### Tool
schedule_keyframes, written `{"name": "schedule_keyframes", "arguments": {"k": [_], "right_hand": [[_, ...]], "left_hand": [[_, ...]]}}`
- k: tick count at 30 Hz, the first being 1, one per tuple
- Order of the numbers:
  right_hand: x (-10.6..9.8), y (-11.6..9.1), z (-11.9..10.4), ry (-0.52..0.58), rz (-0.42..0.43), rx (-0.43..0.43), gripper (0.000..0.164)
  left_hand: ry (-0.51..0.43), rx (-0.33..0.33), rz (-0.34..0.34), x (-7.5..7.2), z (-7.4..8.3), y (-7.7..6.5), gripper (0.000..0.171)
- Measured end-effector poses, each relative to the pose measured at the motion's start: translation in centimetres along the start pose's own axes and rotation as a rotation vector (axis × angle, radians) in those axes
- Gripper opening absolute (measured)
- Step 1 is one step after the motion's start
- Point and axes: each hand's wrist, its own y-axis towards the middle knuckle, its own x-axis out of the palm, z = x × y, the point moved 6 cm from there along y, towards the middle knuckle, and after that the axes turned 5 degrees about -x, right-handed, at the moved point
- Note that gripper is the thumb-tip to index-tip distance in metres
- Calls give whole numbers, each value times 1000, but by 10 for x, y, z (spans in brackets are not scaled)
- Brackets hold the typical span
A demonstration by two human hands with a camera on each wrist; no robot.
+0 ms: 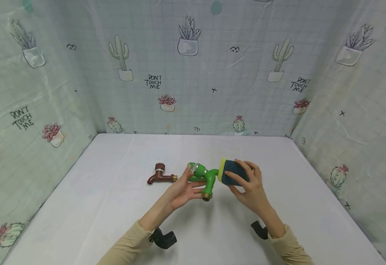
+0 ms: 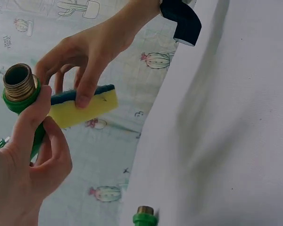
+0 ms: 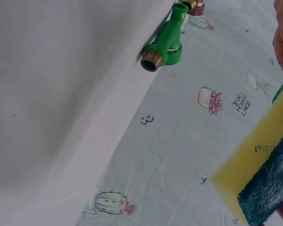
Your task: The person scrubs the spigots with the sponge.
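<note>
My left hand holds a green faucet tap up off the table, its brass threaded end pointing down towards me. In the left wrist view, the thumb lies against the collar below that brass thread. A sponge, yellow with a dark green scouring side, is gripped between the thumb and fingers of my right hand. Its yellow face is up against the green tap's spout end. Part of the tap's knob end is covered by the left fingers.
A brown tap lies on the white table, left of the hands. Beside it is a second green tap, mostly hidden behind the left hand in the head view. Cactus-print cloth walls off the back and sides.
</note>
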Motion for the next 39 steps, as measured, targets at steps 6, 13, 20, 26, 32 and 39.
{"name": "schedule_keyframes", "arguments": {"k": [6,13,20,26,32,39], "right_hand": [[4,-1,-8,46,-58,-84,33],[0,0,-23,122,-3,-180,26],[-5,3,-51,147,18,-340,23],[-6,3,-44,4,27,-343,25],[-2,-1,-33,-112,64,-283,27],[-1,-3,-31,-184,102,-238,26]], "left_hand": [[89,-19,84,-11,-1,3,59],[95,-14,53,-16,6,0,53],[90,-5,60,-17,6,-2,55],[67,-12,79,-20,2,-3,52],[35,6,91,-20,-4,-3,51],[10,34,115,-17,-8,1,52]]}}
